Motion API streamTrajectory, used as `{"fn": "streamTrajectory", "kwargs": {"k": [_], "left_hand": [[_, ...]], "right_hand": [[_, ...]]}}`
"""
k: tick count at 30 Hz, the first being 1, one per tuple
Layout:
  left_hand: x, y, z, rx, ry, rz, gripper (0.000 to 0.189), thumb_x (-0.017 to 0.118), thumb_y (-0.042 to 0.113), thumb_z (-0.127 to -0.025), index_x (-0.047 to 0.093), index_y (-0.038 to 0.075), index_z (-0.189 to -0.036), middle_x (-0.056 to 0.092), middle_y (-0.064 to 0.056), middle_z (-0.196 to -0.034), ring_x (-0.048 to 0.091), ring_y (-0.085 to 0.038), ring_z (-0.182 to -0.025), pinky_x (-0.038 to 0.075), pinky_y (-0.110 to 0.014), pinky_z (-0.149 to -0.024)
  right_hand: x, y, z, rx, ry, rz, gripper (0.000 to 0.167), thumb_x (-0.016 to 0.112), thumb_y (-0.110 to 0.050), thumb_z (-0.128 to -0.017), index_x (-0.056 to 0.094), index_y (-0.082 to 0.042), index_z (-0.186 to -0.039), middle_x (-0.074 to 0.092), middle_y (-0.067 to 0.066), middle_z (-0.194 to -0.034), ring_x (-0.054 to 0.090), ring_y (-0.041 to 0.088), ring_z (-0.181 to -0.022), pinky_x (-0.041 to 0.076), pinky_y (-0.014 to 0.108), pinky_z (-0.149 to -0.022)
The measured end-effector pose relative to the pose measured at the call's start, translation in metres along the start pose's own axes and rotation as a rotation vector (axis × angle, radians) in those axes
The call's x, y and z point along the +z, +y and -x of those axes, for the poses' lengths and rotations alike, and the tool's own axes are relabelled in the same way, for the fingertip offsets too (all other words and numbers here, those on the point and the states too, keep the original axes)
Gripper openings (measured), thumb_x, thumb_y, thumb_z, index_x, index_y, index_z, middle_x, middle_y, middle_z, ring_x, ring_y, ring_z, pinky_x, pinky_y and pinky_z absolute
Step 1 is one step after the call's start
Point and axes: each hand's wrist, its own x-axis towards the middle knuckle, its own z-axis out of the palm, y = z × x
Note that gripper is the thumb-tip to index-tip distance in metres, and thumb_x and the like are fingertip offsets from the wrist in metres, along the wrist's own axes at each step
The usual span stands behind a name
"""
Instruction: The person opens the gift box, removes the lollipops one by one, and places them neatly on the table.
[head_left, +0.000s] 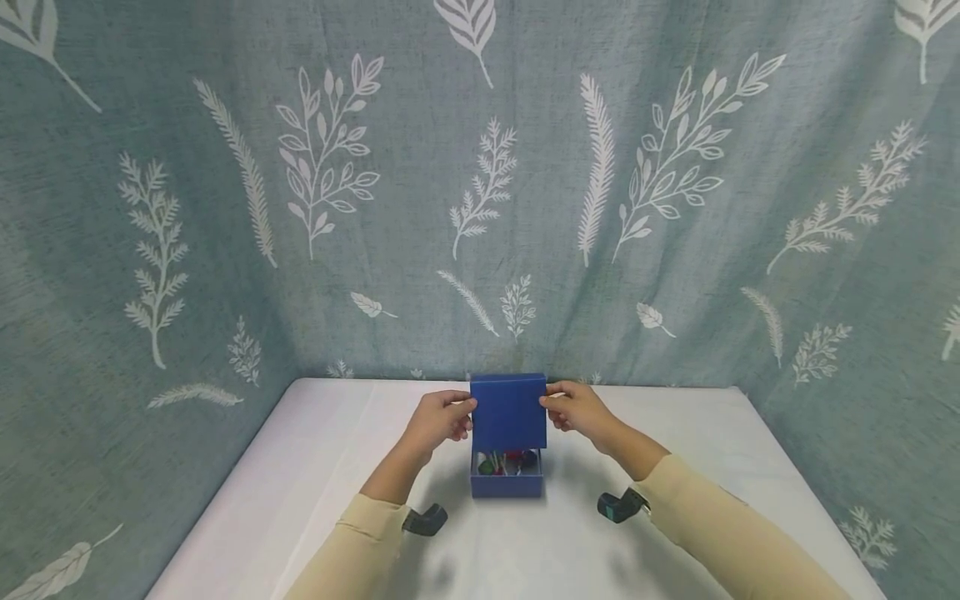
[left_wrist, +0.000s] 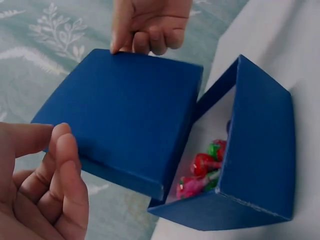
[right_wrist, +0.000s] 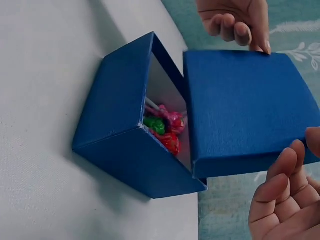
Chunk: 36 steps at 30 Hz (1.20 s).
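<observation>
A blue box lid (head_left: pixel 508 412) is held up at a tilt over the far part of a blue box (head_left: pixel 506 487). My left hand (head_left: pixel 444 417) pinches the lid's left edge between thumb and fingers. On the opposite edge, my right hand (head_left: pixel 576 408) pinches it the same way. Through the uncovered front of the box, several wrapped lollipops (left_wrist: pixel 202 167) show in red, pink and green, some with white sticks. The right wrist view also shows lollipops (right_wrist: pixel 167 127) lying inside against the pale inner wall. The rest of the contents is hidden behind the lid and box walls.
The box stands on a white table (head_left: pixel 337 467), near its far edge. A teal curtain (head_left: pixel 420 208) with white leaf prints hangs behind and on both sides. Dark wrist-worn devices (head_left: pixel 425 521) sit at the cuffs of both beige sleeves.
</observation>
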Motion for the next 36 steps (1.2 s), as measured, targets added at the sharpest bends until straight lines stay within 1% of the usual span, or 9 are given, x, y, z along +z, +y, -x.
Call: {"fn": "streamTrajectory", "kwargs": {"k": [3,9,12,16,20,23,26,30,36], "left_hand": [[0.000,0.003,0.000,0.017,0.004,0.025,0.041,0.062,0.018,-0.096,0.057,-0.007,-0.129,0.068,-0.010,-0.072,0.062,-0.016,-0.058,0.056,-0.031,-0.056],[0.000,0.008,0.004,0.012,0.013,0.051,0.043,0.061,0.016,-0.096,0.055,-0.004,-0.132,0.071,-0.011,-0.082,0.066,-0.018,-0.062,0.058,-0.031,-0.062],[-0.002,0.008,0.005,0.021,0.026,0.069,0.043,0.058,0.011,-0.095,0.053,-0.005,-0.135,0.071,-0.014,-0.086,0.066,-0.018,-0.062,0.058,-0.031,-0.062],[-0.006,0.006,0.007,0.029,0.069,0.109,0.041,0.048,0.007,-0.096,0.053,-0.006,-0.134,0.071,-0.016,-0.088,0.066,-0.016,-0.061,0.057,-0.028,-0.060],[-0.013,0.005,0.007,0.018,0.133,0.138,0.038,0.050,0.020,-0.100,0.061,-0.007,-0.125,0.070,-0.015,-0.082,0.065,-0.015,-0.058,0.057,-0.027,-0.057],[-0.019,0.002,0.008,-0.003,0.178,0.134,0.043,0.056,0.031,-0.099,0.065,-0.005,-0.120,0.070,-0.012,-0.079,0.065,-0.015,-0.057,0.057,-0.027,-0.057],[-0.026,-0.001,0.010,-0.014,0.200,0.117,0.044,0.055,0.035,-0.100,0.065,-0.002,-0.121,0.070,-0.012,-0.081,0.066,-0.017,-0.059,0.057,-0.028,-0.059],[-0.034,-0.007,0.014,-0.033,0.218,0.090,0.049,0.051,0.043,-0.101,0.065,0.002,-0.124,0.071,-0.013,-0.086,0.068,-0.019,-0.062,0.058,-0.029,-0.061],[-0.045,-0.019,0.020,-0.040,0.255,0.101,0.055,0.056,0.049,-0.097,0.066,0.001,-0.122,0.071,-0.020,-0.091,0.068,-0.020,-0.064,0.059,-0.031,-0.062]], "right_hand": [[0.000,-0.003,0.001,-0.012,0.008,0.001,0.042,0.062,-0.021,-0.095,0.053,0.004,-0.129,0.066,0.012,-0.087,0.062,0.022,-0.074,0.055,0.032,-0.066],[0.000,-0.005,0.003,-0.060,-0.009,-0.024,0.045,0.061,-0.018,-0.096,0.050,0.004,-0.134,0.070,0.013,-0.089,0.066,0.026,-0.076,0.057,0.033,-0.068],[0.003,-0.004,0.003,-0.081,-0.020,-0.044,0.046,0.060,-0.016,-0.096,0.048,0.004,-0.136,0.071,0.014,-0.091,0.067,0.028,-0.077,0.057,0.033,-0.068],[0.011,-0.001,0.002,-0.097,-0.024,-0.066,0.050,0.058,-0.011,-0.097,0.042,0.003,-0.142,0.071,0.016,-0.097,0.068,0.031,-0.079,0.056,0.033,-0.068],[0.023,0.001,0.000,-0.104,0.004,-0.083,0.053,0.056,-0.008,-0.096,0.039,0.000,-0.146,0.071,0.018,-0.103,0.068,0.034,-0.081,0.057,0.036,-0.070],[0.035,0.003,-0.002,-0.112,0.022,-0.100,0.053,0.054,-0.007,-0.097,0.037,-0.001,-0.148,0.070,0.016,-0.106,0.067,0.035,-0.080,0.057,0.042,-0.073],[0.046,0.005,-0.003,-0.117,0.023,-0.125,0.050,0.049,-0.009,-0.100,0.037,-0.003,-0.149,0.068,0.018,-0.111,0.068,0.034,-0.077,0.057,0.048,-0.074],[0.058,0.005,-0.003,-0.112,0.018,-0.146,0.044,0.044,-0.014,-0.104,0.041,-0.008,-0.147,0.065,0.022,-0.118,0.070,0.030,-0.072,0.057,0.050,-0.070],[0.070,-0.002,-0.003,-0.152,0.034,-0.059,0.041,0.042,-0.024,-0.106,0.050,-0.007,-0.142,0.066,0.021,-0.115,0.071,0.026,-0.068,0.059,0.046,-0.066]]}}
